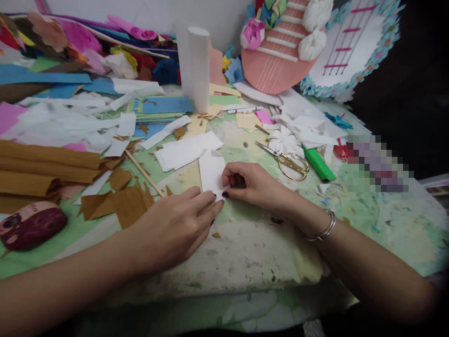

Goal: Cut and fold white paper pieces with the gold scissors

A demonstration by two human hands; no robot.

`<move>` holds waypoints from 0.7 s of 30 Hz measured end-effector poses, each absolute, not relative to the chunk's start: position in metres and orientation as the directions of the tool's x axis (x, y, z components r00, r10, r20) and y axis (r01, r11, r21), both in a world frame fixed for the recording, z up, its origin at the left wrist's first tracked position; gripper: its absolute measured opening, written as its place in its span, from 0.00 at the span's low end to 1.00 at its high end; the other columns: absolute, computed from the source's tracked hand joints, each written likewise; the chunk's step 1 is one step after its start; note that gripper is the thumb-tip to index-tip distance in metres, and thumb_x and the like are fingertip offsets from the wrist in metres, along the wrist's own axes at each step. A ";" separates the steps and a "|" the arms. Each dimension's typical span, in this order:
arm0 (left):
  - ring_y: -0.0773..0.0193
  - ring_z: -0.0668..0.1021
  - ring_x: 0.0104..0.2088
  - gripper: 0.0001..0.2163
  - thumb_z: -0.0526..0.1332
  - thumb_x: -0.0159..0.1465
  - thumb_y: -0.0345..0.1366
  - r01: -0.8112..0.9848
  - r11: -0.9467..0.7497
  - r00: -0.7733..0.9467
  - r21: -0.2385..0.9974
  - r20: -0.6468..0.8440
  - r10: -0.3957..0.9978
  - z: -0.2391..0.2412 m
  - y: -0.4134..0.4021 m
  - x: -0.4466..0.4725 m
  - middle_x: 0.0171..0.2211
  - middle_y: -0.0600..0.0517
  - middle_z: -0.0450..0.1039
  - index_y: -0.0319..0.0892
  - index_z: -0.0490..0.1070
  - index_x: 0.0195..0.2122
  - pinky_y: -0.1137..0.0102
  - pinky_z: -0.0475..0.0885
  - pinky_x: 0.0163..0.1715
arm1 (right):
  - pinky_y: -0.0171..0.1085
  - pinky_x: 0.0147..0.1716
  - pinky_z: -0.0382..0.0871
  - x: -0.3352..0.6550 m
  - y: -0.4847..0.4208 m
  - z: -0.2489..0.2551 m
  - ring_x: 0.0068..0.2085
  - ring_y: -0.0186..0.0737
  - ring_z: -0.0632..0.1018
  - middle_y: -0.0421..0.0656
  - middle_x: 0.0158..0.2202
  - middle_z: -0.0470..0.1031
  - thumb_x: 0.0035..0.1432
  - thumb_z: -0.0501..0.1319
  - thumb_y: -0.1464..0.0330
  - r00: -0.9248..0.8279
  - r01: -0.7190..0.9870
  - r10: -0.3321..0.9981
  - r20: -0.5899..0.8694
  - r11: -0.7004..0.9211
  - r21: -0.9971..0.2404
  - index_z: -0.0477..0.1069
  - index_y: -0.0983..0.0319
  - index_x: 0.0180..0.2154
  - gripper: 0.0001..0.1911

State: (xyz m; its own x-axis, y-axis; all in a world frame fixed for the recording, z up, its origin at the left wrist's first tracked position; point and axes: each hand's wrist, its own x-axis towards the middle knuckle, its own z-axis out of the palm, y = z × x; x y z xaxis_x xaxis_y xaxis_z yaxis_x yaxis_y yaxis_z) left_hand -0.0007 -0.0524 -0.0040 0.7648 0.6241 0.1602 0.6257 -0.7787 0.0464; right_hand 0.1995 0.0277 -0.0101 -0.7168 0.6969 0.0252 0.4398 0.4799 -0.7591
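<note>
A small white paper strip (212,169) lies on the table in front of me, its near end between my hands. My left hand (178,222) presses its fingertips on that near end, fingers close together. From the right side, my right hand (250,185) pinches the same end between thumb and curled fingers. Just beyond lies a stack of white paper pieces (189,149), partly under the strip's far end. Gold-handled scissors (293,166) rest to the right of my right hand, beside a white paper flower (285,140) and a green roll (318,164).
Brown crepe paper (45,168) and scraps cover the left side, with a thin wooden stick (144,173) and a dark red mouse-shaped object (33,224). A white paper roll (199,70) stands upright at the back. Decorated pink (277,70) and white panels lean behind.
</note>
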 end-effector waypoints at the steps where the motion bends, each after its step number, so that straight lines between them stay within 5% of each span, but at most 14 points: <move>1: 0.57 0.72 0.37 0.15 0.51 0.64 0.32 0.642 -0.767 0.756 0.014 0.153 0.636 -0.004 -0.055 0.000 0.36 0.44 0.70 0.35 0.69 0.49 0.63 0.71 0.32 | 0.32 0.29 0.56 0.199 0.028 -0.010 0.28 0.30 0.64 0.37 0.27 0.64 0.48 0.58 0.76 -0.715 0.442 0.699 0.020 0.474 -0.762 0.65 0.63 0.30 0.05; 7: 0.55 0.70 0.36 0.17 0.53 0.62 0.30 0.676 -0.724 0.737 -0.139 0.112 0.666 -0.004 -0.066 0.004 0.39 0.41 0.71 0.33 0.68 0.51 0.62 0.70 0.31 | 0.32 0.29 0.57 0.199 0.027 -0.009 0.28 0.30 0.65 0.37 0.27 0.65 0.49 0.57 0.77 -0.715 0.446 0.699 0.006 0.462 -0.766 0.66 0.64 0.29 0.04; 21: 0.56 0.71 0.35 0.23 0.54 0.59 0.25 0.716 -0.642 0.680 -0.273 0.067 0.730 -0.005 -0.075 0.004 0.39 0.43 0.70 0.40 0.64 0.57 0.66 0.68 0.28 | 0.31 0.26 0.58 0.203 0.033 -0.007 0.26 0.29 0.65 0.37 0.25 0.66 0.48 0.58 0.78 -0.710 0.451 0.704 -0.016 0.438 -0.778 0.68 0.65 0.28 0.04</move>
